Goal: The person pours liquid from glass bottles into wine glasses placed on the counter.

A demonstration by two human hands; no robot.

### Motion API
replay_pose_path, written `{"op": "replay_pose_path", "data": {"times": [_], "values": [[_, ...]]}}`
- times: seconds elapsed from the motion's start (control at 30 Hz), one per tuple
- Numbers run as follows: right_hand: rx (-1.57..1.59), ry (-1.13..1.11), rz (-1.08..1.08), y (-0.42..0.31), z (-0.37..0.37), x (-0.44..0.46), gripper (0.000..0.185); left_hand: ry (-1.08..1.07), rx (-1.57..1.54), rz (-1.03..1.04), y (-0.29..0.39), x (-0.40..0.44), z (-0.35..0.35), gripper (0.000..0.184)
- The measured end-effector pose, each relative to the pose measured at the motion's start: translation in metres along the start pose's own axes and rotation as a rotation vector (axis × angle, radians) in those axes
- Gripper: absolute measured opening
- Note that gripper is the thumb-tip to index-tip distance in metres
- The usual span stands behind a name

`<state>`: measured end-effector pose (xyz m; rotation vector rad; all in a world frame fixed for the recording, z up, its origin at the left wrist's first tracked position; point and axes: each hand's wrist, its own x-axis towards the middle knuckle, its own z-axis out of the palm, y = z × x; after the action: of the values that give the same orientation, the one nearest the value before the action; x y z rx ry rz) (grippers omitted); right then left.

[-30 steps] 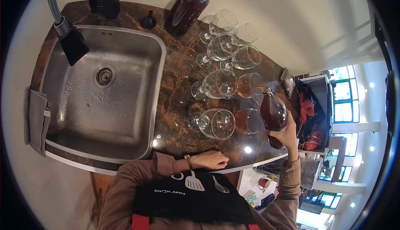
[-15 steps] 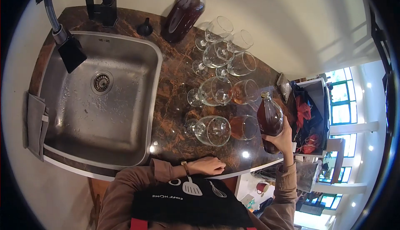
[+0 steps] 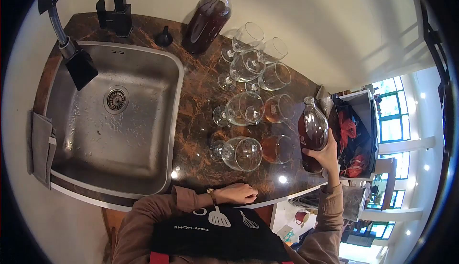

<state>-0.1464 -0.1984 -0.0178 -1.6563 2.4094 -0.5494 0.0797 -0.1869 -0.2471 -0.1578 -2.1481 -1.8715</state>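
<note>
1. Hands well apart. Right hand (image 3: 327, 154) clasps the lower body of a glass bottle (image 3: 313, 127) of dark red-brown liquid, thumb laid across its front.
2. Left hand (image 3: 237, 193) lies at the near edge of the marbled countertop (image 3: 193, 137), back up, fingers loosely curled; palm hidden, so cannot tell whether it grips anything.
3. Bottle axis: neck points away from the wearer, past the right hand; base lies on the wearer's side of the grip. Exact tilt from upright cannot be judged, nor whether the base touches the countertop.
4. Left of the right hand, beyond the left: two stemmed glasses with amber liquid, a nearer one (image 3: 277, 149) and a farther one (image 3: 279, 108). Their stems are mostly hidden by clear stemmed glasses (image 3: 242, 154) on their left.
5. Far beyond the left hand: swing-top bottle (image 3: 208, 25) of dark liquid, its top cut by the upper frame edge; black funnel (image 3: 164, 37) to its left.
6. Hard to make out: contents of the dark bag (image 3: 359, 125) to the right of the right hand.
</note>
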Motion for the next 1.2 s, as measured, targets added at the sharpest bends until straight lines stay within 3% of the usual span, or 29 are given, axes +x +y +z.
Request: {"op": "replay_pose_path", "data": {"times": [0.5, 1.2], "values": [[-0.048, -0.016, -0.127, 0.014, 0.007, 0.072, 0.083, -0.029, -0.044, -0.010, -0.010, 0.003, 0.006, 0.022], [-0.162, -0.057, -0.162, 0.015, 0.004, 0.091, 0.088, -0.003, -0.051, 0.008, -0.006, -0.001, 0.001, 0.020]]}}
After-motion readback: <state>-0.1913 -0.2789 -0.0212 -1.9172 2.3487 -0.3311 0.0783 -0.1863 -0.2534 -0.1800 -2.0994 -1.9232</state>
